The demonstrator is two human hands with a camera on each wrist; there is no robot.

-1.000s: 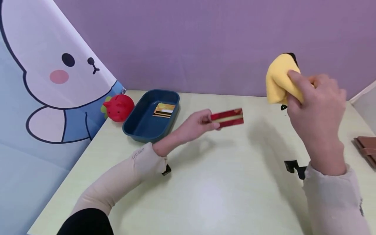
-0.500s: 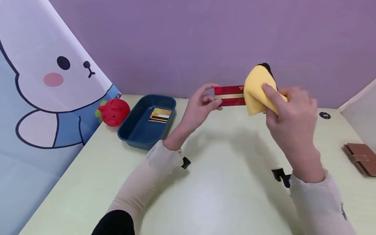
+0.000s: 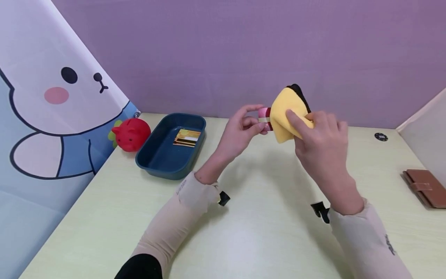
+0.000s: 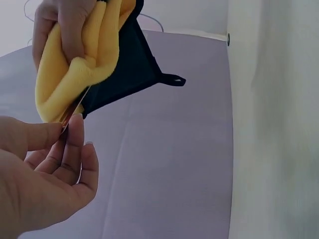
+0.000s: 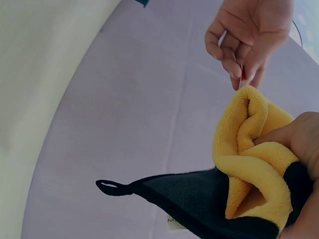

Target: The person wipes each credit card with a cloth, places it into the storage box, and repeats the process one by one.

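My left hand [image 3: 237,133] pinches the left end of a red card [image 3: 265,119] with a pale stripe, held up above the table. Most of that card is hidden by a folded yellow cloth [image 3: 287,112] with a dark backing, which my right hand [image 3: 324,149] grips. In the left wrist view, the cloth [image 4: 75,69] wraps over the card's edge close to the left fingertips. A dark hanging loop [image 5: 113,187] sticks out from the cloth's corner in the right wrist view.
A blue tray [image 3: 150,162] at the back left holds yellow striped cards [image 3: 186,138]. Beside it sits a red pig figure [image 3: 131,135]. On the right lie a brown wallet [image 3: 426,188] and a black round chip [image 3: 381,136]. A purple backdrop [image 3: 223,54] rises behind the table.
The right hand has brought the cloth leftward onto the card and along it toward the left fingers. The left hand has raised the card. The view has shifted slightly.
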